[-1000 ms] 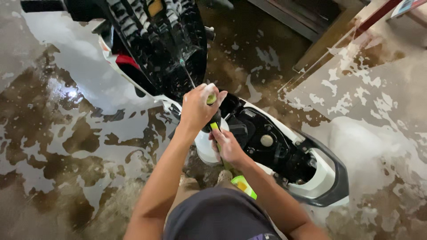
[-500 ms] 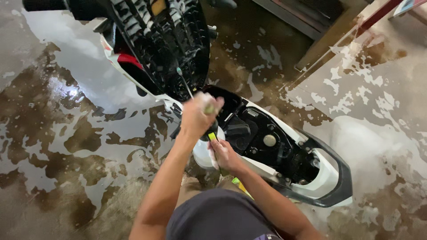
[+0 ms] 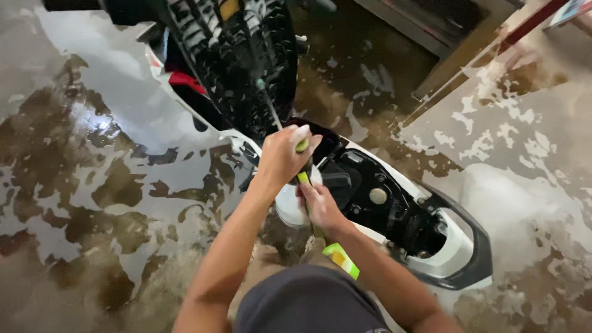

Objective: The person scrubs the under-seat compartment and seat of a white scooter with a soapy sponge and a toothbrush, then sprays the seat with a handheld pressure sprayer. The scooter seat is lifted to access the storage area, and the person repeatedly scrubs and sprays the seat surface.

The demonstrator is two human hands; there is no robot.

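Observation:
Both my hands grip a spray wand with a green and yellow handle and a thin black lance. My left hand is closed around the upper part of the handle. My right hand holds it lower, closer to my body. The lance points up at the raised black seat underside, which is speckled with foam. Below my hands lies a white and black scooter with its dark storage bay exposed.
The wet floor is covered in patches of white foam on all sides. A red part shows on the scooter's left. A metal frame and step run along the upper right.
The lance tip has swung up and to the left along the seat underside. My hands have shifted slightly with it and kept their grip.

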